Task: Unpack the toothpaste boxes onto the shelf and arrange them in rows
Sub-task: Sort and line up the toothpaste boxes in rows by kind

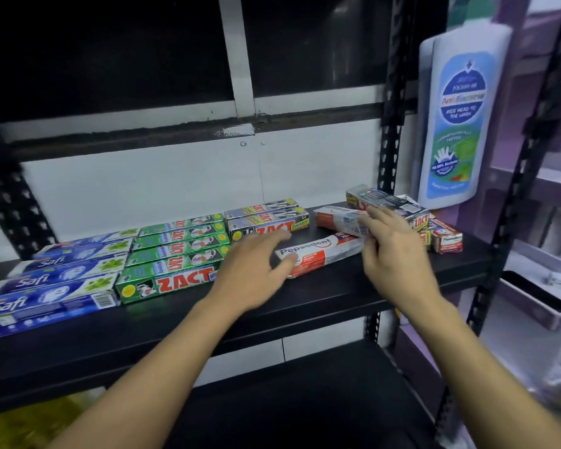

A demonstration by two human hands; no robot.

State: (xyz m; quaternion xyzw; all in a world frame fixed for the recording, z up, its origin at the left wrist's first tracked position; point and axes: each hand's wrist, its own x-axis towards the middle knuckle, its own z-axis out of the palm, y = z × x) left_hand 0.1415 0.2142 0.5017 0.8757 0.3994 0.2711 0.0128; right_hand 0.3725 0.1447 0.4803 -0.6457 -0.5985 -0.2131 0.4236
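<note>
Head view, and the left hand (253,270) is spread wide and relaxed over the black shelf (305,306), with its thumb touching the near end of a Pepsodent box (321,254) that lies askew on the shelf. The right hand (394,254) reaches over a second Pepsodent box (337,219) just behind, fingers laid across its end. With the blur, a true grip cannot be told. Rows line up to the left: blue Safi boxes (46,286), green ZACT boxes (175,254), silver ZACT Smokers boxes (266,218). A loose pile of boxes (434,234) sits far right, near a white head-to-toe wash bottle (457,118).
</note>
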